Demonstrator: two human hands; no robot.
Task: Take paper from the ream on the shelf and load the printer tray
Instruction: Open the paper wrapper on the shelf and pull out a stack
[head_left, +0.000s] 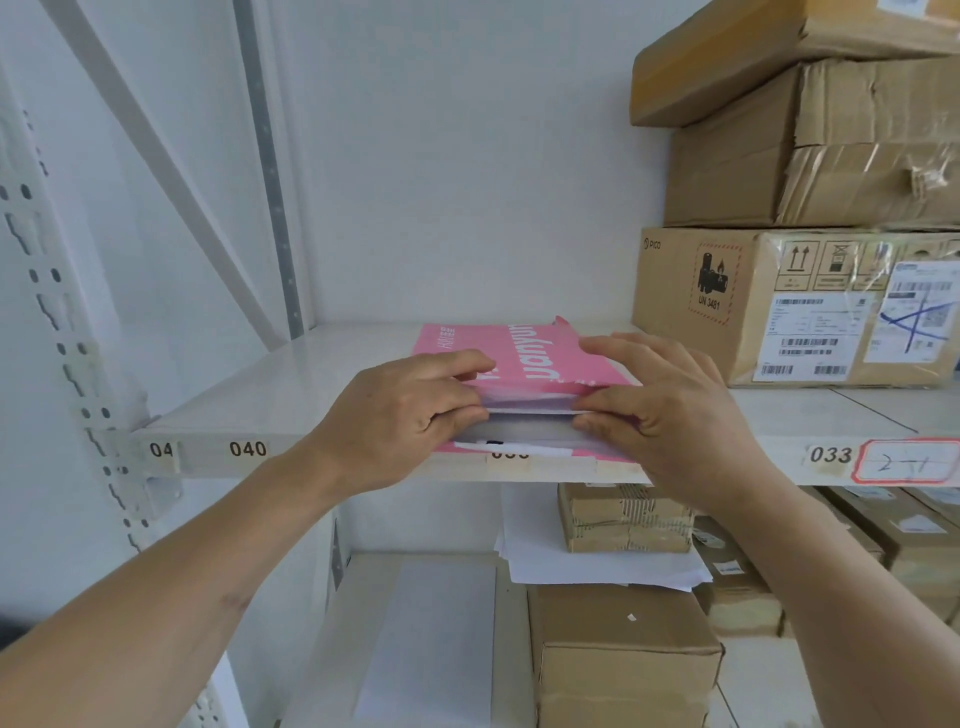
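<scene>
A ream of paper in a pink wrapper lies flat on the white shelf, its torn open end facing me at the shelf's front edge. White sheets show inside the opening. My left hand grips the left side of the open end, fingers on top of the wrapper and thumb at the sheets. On the right side my right hand pinches the wrapper's lifted top flap and the sheets under it. No printer is in view.
Stacked cardboard boxes stand right of the ream on the same shelf. The lower shelf holds more boxes and loose white sheets. A perforated shelf upright rises at the left. Number labels run along the shelf's front edge.
</scene>
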